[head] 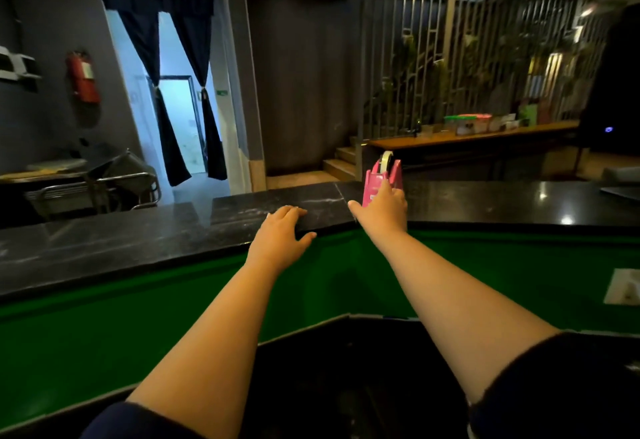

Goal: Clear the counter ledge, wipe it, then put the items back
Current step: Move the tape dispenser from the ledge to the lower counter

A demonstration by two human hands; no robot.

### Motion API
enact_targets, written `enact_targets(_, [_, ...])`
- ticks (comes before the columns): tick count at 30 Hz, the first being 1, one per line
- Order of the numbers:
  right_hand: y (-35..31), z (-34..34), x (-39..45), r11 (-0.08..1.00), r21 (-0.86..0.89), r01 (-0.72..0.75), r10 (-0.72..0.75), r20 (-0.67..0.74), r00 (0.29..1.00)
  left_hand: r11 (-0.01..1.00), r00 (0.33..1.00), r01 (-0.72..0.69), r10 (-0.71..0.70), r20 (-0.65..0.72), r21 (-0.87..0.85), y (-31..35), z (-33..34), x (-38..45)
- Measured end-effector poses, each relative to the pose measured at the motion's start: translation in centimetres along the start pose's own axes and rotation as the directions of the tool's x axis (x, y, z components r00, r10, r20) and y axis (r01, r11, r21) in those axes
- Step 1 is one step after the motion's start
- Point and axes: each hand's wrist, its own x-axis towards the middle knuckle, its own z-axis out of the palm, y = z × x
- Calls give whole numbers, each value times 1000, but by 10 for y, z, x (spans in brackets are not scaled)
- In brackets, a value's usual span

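ledge (138, 231) was black stone with pale veining | tape dispenser (382, 179) was pink, its tape roll (387, 161) cream | counter front (104, 328) was green | fire extinguisher (83, 77) was red | curtains (166, 58) were dark navy

Head camera looks forward and down, close over the ledge (138, 241).

Your left hand (281, 234) lies flat, fingers relaxed; your right hand (382, 208) reaches forward, arm extended, fingers curled.
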Motion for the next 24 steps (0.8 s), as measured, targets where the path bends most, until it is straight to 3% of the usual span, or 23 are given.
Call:
enact_targets(4, [0,18,45,990,55,-127,130,-50,990,986,997,-15,1,82,168,4,24,31])
enact_targets(7, [0,29,68,978,70,-195,199,-52,979,942,999,-12,-7,53,334,1,40,33])
enact_targets(10, [1,37,81,968,60,-245,250,-98,963,929,1000,-26,23,12,369,-2,44,29])
enact_targets(14, [4,40,82,971,83,-226,235,-127,964,925,1000,-25,28,-2,380,-1,44,26])
enact_targets(21, [23,6,66,974,204,-96,74,116,991,926,1000,-9,17,-18,377,0,46,26])
enact_targets(24, [27,-4,60,973,212,-86,56,143,988,927,1000,-4,10,-16,376,1,45,25])
